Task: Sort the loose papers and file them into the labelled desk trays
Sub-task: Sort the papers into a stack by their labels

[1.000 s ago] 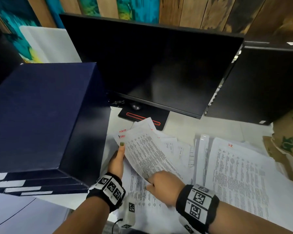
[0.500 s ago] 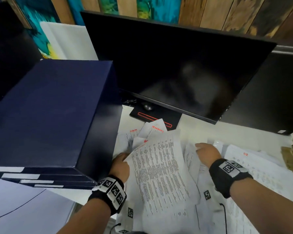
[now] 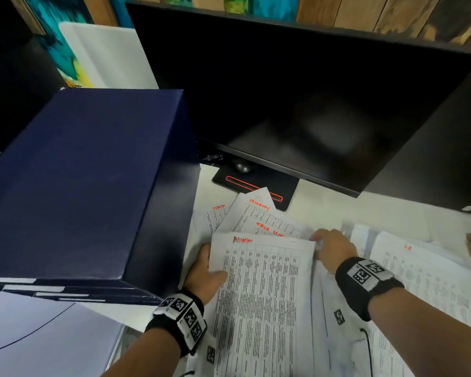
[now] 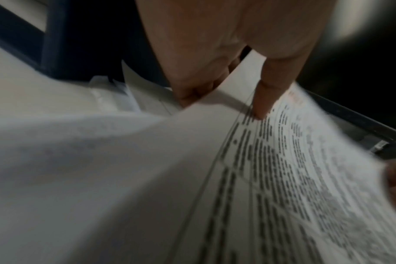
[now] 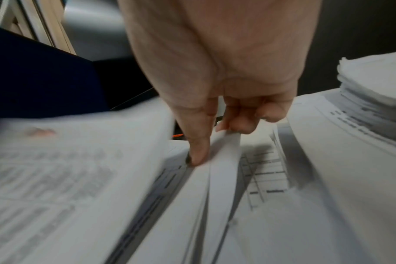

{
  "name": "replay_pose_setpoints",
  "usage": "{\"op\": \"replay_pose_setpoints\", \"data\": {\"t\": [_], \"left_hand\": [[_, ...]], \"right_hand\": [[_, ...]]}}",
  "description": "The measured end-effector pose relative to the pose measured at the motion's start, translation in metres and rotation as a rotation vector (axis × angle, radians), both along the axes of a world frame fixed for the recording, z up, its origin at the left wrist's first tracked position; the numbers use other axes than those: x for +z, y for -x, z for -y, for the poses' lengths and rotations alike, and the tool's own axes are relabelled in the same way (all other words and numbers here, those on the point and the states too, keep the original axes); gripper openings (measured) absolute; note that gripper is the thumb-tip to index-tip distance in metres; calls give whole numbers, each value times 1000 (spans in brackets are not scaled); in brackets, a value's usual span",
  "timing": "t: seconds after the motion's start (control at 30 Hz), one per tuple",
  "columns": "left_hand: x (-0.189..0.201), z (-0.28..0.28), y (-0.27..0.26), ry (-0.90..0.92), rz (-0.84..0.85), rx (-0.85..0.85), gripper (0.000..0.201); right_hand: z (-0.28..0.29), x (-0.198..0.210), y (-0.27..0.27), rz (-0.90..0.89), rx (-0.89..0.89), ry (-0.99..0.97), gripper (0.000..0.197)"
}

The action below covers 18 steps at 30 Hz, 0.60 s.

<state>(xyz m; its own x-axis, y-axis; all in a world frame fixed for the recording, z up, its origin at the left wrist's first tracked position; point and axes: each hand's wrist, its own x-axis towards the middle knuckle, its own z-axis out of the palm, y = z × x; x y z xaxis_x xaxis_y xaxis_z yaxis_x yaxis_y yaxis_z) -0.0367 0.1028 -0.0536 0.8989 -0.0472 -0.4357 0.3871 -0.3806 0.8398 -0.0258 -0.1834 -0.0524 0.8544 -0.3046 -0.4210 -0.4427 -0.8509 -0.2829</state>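
left hand (image 3: 205,273) pinching admin sheet's (image 3: 259,300) left edge | right hand (image 3: 333,247) pinching its top right corner | navy box (image 3: 74,186) at counter's left edge

We see bare forearms, each wearing a black wristband (image 3: 365,284) at the wrist. Both bands carry white squares printed with black square-code markers (image 3: 179,306), and the left hand (image 3: 201,276) and right hand (image 3: 333,247) wear no gloves or rings that we can make out.
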Motion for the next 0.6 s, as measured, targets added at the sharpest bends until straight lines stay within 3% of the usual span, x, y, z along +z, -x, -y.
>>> {"op": "replay_pose_setpoints", "data": {"t": [0.07, 0.17, 0.27, 0.4, 0.5, 0.6], "left_hand": [[-1, 2, 0, 8, -5, -66, 51], [-6, 9, -4, -241, 31, -201, 36], [-15, 10, -7, -412, 63, -299, 57], [-13, 12, -10, -181, 97, -155, 73], [-15, 10, -7, -62, 32, -75, 58], [-22, 6, -3, 0, -6, 8, 37]], "right_hand": [[-1, 3, 1, -6, 80, 76, 21], [-3, 0, 3, 103, 106, 106, 16], [-4, 1, 5, 170, 132, -70, 17], [5, 6, 14, 155, 95, -358, 41], [10, 7, 17, 149, 106, -490, 37], [10, 12, 14, 109, -31, -606, 28]]}}
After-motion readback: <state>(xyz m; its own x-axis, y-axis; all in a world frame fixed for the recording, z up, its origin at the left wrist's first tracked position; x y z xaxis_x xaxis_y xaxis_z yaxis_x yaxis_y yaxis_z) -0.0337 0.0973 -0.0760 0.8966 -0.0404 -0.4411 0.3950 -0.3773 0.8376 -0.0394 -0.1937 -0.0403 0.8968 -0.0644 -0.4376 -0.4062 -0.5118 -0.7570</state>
